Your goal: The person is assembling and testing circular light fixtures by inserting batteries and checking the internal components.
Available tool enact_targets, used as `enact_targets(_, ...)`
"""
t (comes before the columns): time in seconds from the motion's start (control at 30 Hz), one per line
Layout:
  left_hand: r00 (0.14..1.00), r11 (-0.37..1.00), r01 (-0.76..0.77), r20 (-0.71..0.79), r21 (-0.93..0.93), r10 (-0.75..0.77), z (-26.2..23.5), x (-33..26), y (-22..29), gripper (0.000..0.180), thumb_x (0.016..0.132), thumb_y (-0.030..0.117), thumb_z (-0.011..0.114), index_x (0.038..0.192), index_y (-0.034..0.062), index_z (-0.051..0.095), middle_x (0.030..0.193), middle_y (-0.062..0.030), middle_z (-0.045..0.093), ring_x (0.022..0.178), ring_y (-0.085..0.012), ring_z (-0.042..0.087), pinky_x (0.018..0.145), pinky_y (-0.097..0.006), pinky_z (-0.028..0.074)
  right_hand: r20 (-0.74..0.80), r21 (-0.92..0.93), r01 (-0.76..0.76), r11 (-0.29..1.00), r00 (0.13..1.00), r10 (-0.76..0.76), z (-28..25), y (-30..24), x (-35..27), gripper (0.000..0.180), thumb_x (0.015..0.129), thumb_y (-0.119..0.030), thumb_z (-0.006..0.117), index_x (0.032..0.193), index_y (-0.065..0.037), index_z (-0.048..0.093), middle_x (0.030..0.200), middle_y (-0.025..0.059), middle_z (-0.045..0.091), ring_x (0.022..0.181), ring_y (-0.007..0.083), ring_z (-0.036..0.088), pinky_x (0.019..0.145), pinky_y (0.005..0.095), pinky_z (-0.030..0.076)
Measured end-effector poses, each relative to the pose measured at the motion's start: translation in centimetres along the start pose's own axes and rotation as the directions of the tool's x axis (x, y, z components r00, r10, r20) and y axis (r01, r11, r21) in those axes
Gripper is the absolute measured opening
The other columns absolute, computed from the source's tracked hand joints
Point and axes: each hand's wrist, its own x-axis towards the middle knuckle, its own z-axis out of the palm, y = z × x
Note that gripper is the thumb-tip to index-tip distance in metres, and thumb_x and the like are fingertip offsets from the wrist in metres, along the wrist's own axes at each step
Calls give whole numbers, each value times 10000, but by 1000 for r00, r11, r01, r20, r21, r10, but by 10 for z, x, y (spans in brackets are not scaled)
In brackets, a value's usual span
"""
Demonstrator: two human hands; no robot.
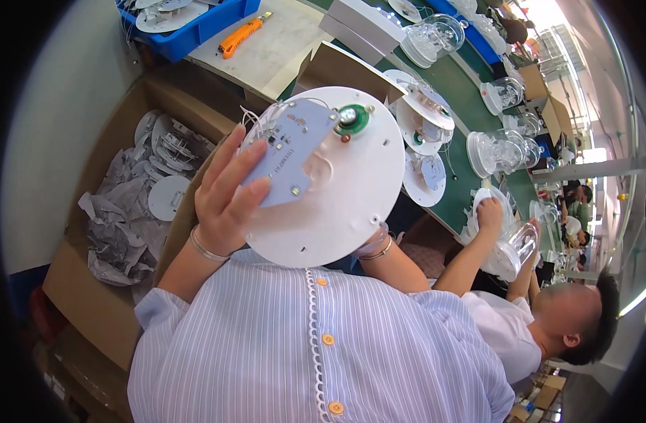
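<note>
I have both hands up at a white disc (358,197) in front of the striped shirt (266,338).
From the left, a cardboard box (83,296) of discs and crumpled paper sits beside my left forearm; my left hand (221,201) points up and rightward, fingers spread and clamped on the left edge of a pale circuit board (295,141), which overlaps the disc's upper left face. The disc faces the camera, just short of the green bench (471,113). My right hand (371,244) is at its lower right rim (mostly hidden behind it, so I cannot tell its grip).
</note>
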Motion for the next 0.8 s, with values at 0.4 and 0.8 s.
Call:
enact_targets(0.4,444,43,573,266,-818,-856,2,-13,3,377,863,114,430,1199,-27,334,1164,-107,447,1050,-172,449,878,-292,370,92,-338,39,940,996,-8,-21,-17,9,101,780,-93,567,833,-16,528,757,20,561,669,56,494,608,165,383)
enact_targets(0.8,338,-358,606,637,-710,-693,10,-7,4,392,830,116,427,1183,-21,325,1070,-178,505,891,-268,571,665,-347,527,117,-272,90,958,991,-60,-16,-24,5,358,910,-314,266,952,-17,463,722,60,518,614,98,463,577,213,394)
